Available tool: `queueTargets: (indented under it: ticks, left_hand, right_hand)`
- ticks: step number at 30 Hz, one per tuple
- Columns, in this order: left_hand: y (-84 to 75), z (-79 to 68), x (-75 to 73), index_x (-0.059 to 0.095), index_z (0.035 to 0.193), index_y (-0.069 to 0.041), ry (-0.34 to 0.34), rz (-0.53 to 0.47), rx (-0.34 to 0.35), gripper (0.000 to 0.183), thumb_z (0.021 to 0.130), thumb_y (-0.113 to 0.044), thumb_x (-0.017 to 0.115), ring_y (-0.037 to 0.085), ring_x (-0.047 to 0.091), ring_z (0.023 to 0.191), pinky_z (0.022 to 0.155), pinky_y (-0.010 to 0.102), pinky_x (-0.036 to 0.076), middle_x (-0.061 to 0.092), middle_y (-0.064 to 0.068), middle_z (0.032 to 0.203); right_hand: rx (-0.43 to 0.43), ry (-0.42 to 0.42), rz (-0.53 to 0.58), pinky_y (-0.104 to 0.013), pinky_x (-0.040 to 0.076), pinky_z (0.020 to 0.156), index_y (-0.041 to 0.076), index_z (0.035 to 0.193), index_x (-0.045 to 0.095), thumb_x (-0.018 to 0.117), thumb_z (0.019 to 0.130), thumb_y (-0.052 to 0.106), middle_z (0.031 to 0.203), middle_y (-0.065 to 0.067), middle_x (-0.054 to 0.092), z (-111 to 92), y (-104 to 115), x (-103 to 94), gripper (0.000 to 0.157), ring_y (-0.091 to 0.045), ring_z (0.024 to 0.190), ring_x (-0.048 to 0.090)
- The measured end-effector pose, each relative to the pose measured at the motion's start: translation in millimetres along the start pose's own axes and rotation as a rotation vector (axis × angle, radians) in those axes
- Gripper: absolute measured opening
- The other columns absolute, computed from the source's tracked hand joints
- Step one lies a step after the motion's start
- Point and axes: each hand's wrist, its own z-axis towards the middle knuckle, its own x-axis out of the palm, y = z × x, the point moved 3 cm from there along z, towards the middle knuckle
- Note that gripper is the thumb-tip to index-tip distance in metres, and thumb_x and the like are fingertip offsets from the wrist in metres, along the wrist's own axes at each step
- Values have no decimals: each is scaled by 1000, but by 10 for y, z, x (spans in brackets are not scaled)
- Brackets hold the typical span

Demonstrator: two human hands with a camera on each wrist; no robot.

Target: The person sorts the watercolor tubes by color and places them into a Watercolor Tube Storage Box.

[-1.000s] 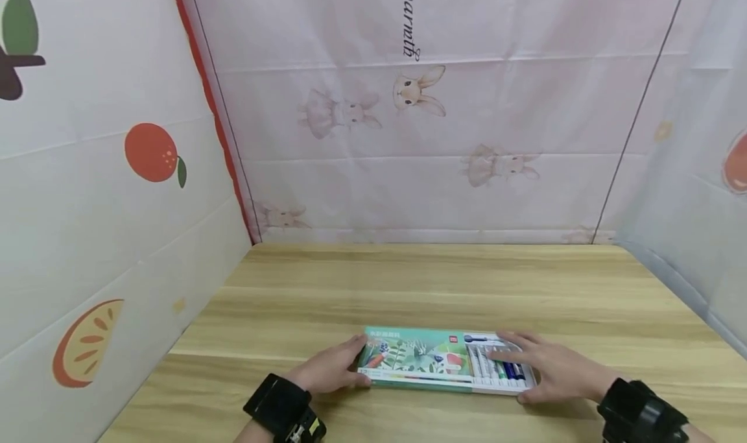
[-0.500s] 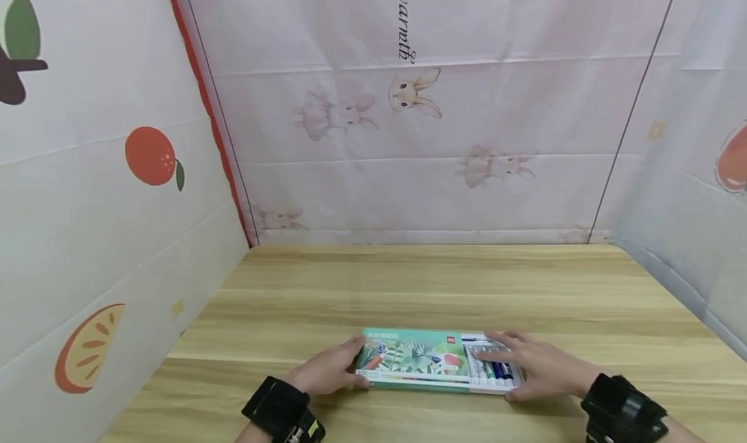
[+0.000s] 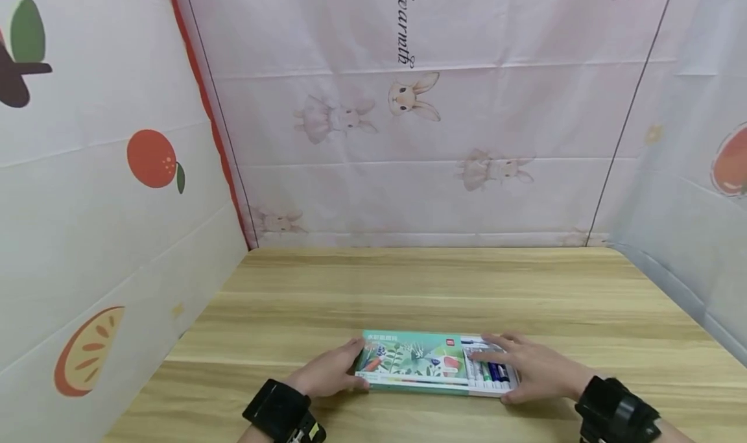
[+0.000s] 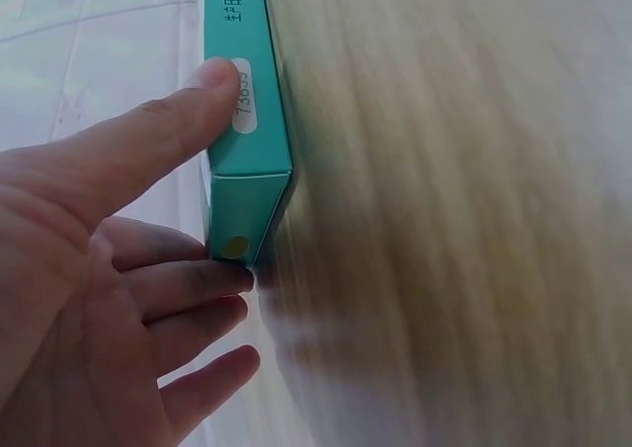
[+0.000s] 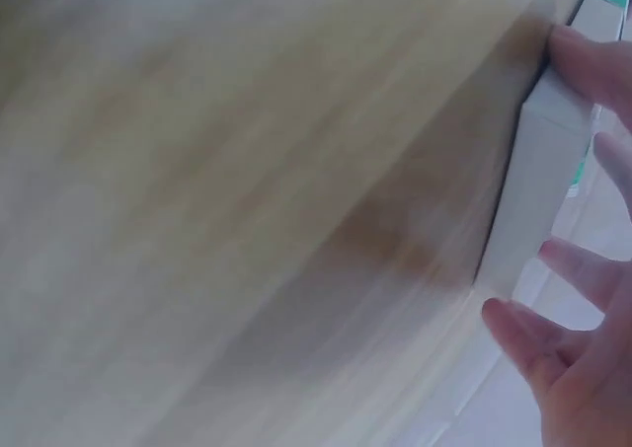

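Observation:
On the table lies a flat box of paint tubes: a green printed sleeve (image 3: 408, 360) with a white inner tray (image 3: 480, 391) sticking out at its right end. White tubes (image 3: 496, 371) with green and blue bands show in the tray. My left hand (image 3: 328, 370) grips the sleeve's left end; in the left wrist view its thumb (image 4: 188, 116) presses the green side (image 4: 252, 151). My right hand (image 3: 543, 370) holds the tray across its width, thumb at the near side, fingers over the far edge. Its palm hides part of the tray's right end.
The wooden table (image 3: 362, 287) runs back to a pink rabbit-print curtain (image 3: 350, 196). Fruit-print white cloth hangs at the left (image 3: 192, 261), and another pale cloth (image 3: 688, 235) at the right. Black straps with cameras (image 3: 618, 414) sit on both wrists.
My right hand has moved left with the tray, which now sticks out less from the sleeve. The left hand has kept its hold on the sleeve. The head view has shifted slightly.

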Motion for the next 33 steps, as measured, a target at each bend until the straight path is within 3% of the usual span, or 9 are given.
queueTargets:
  ticks: [7, 11, 19, 26, 33]
  left_hand:
    - [3, 3, 8, 27, 145, 6, -12, 8, 15, 87, 81, -34, 69, 43, 35, 137, 111, 58, 35, 31, 33, 152]
    - [-2, 9, 29, 28, 145, 6, -16, 31, 17, 86, 81, -35, 69, 43, 36, 137, 111, 57, 36, 32, 33, 151]
    - [-29, 0, 87, 29, 145, 5, -23, 48, 12, 85, 81, -36, 68, 42, 36, 137, 112, 56, 36, 34, 32, 151]
    - [-19, 2, 95, 29, 145, 5, -33, 39, 9, 86, 80, -36, 69, 42, 38, 136, 111, 57, 37, 34, 31, 151]
    - [-6, 18, 110, 30, 144, 5, -39, 50, 22, 85, 81, -35, 69, 41, 40, 134, 110, 56, 39, 36, 30, 150]
  right_hand:
    - [-19, 0, -69, -71, 46, 84, 32, 136, 52, 71, 73, 46, 146, -25, 42, 31, 13, 15, 66, -53, 122, 43]
    - [-25, -5, -55, -71, 47, 84, 31, 136, 52, 71, 74, 46, 146, -26, 42, 39, 15, 37, 67, -51, 122, 43]
    - [88, -35, 82, -71, 42, 94, 5, 144, 35, 75, 69, 48, 140, -28, 48, 51, -14, 102, 95, -50, 124, 44]
    - [26, -50, 23, -72, 40, 95, 9, 125, 56, 71, 72, 53, 146, -26, 45, 44, -37, 141, 70, -53, 125, 42]
    - [16, -74, -6, -73, 42, 93, 11, 129, 55, 71, 71, 54, 144, -25, 49, 94, 0, 158, 74, -53, 124, 44]
